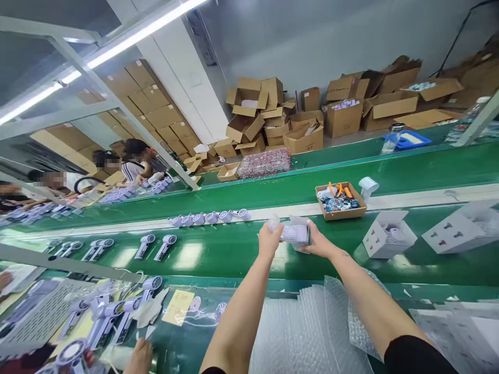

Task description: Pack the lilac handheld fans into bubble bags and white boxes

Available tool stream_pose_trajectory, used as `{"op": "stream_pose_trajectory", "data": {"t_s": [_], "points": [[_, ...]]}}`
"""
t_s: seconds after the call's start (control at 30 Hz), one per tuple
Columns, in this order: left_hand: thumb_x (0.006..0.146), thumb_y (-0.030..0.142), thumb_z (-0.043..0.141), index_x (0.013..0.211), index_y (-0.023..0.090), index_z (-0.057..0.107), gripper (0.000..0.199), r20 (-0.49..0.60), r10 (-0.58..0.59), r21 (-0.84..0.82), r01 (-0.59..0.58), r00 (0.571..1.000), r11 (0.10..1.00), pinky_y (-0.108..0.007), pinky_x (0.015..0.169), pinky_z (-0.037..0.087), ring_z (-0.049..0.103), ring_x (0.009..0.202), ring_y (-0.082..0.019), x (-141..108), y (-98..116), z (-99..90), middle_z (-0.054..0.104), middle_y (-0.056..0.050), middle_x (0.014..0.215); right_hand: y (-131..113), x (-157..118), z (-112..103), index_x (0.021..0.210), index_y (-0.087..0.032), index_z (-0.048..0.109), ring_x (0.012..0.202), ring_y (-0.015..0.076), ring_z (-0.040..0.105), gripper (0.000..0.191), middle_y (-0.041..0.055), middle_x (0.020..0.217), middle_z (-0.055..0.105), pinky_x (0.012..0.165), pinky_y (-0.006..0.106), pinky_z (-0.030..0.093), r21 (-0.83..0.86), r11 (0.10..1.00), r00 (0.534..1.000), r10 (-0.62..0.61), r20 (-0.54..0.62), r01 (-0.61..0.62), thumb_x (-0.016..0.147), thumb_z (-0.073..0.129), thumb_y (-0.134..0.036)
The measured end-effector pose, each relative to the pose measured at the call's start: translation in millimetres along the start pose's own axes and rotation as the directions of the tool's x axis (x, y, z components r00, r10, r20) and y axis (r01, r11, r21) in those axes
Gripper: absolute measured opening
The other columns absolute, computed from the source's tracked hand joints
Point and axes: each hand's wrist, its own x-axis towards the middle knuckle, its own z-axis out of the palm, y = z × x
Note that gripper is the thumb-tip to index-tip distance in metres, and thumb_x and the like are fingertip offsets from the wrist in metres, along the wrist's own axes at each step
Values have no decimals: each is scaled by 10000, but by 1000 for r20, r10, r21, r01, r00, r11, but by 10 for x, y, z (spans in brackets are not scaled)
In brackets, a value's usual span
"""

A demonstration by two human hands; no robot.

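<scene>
Over the green belt, my left hand point(270, 240) is closed around the near end of a lavender handheld fan point(293, 231) in clear bubble wrap. My right hand point(318, 242) grips a small white box point(302, 245) from its right side, fingers round the wall. The wrapped fan lies sideways at the box's opening, partly inside; how deep it sits is hidden. Below my forearms lies a stack of clear bubble bags point(296, 327). To the right, an open white box point(389, 236) with a wrapped item inside stands on the belt, beside another tilted white box point(460, 228).
Several lavender fans point(167, 246) lie on the belt at left, others point(210, 218) along the white divider. A cardboard tray point(343, 212) holds small parts and orange-handled tools. A co-worker's hand point(139, 356) is at lower left near more fans point(105, 317). Cartons point(307, 137) stand behind.
</scene>
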Motion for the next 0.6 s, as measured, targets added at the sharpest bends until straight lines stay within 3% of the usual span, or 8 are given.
{"op": "stream_pose_trajectory", "data": {"t_s": [0.07,0.13,0.2,0.27,0.37,0.5,0.53,0.6], "points": [[798,318,558,953,139,567,237,53,116,320,-127,992,939,-315,706,488,586,838,-206,7,121,109,595,-93,923,-39,91,37,1345,-224,141,1089,294,526,959,151,1241,475,909,449,407,33,999,997,14,80,-17,591,728,-299],[818,285,536,987,148,566,220,171,226,585,-284,959,760,-336,772,471,558,940,-234,-7,222,271,574,-119,1008,-58,112,48,1338,-243,133,931,250,592,920,108,1153,537,829,414,451,43,999,995,10,100,-15,617,703,-279],[836,281,519,1060,153,547,260,298,240,692,-382,924,612,-346,772,466,541,970,-252,-53,254,440,560,-134,1051,-49,89,12,1319,-243,155,871,228,602,870,87,1099,560,786,387,467,54,998,996,17,92,-22,630,686,-268],[848,329,515,1165,170,499,355,372,271,696,-460,888,552,-368,792,460,516,1016,-269,-146,194,580,549,-136,1112,-23,51,-71,1291,-228,207,887,230,598,805,85,1081,564,769,371,475,96,994,996,44,80,-51,635,673,-260],[837,463,514,1254,214,447,490,430,395,652,-582,812,485,-502,928,367,393,1185,-332,-375,3,702,521,-118,1226,-2,-22,-233,1274,-211,251,979,244,575,785,103,1142,544,808,369,472,160,982,994,89,66,-99,618,681,-250],[814,536,514,1209,262,506,481,506,492,574,-702,708,421,-637,1011,155,273,1282,-361,-710,-115,634,556,-75,1217,-39,-181,-402,1259,-196,280,983,266,582,784,117,1137,556,851,403,454,35,988,986,145,80,-149,604,700,-290],[824,521,508,1180,270,530,436,477,519,567,-700,709,435,-630,1018,146,283,1281,-350,-766,-123,543,573,-64,1191,-42,-220,-432,1248,-195,291,998,276,577,775,126,1149,549,861,409,450,8,990,986,139,90,-140,601,702,-310],[858,449,491,1095,261,581,316,338,557,570,-636,759,520,-555,1022,222,389,1212,-298,-845,-201,232,620,-56,1087,-14,-269,-479,1221,-195,320,1058,297,552,740,142,1178,527,894,418,434,-19,992,987,125,96,-124,597,694,-327]]}}
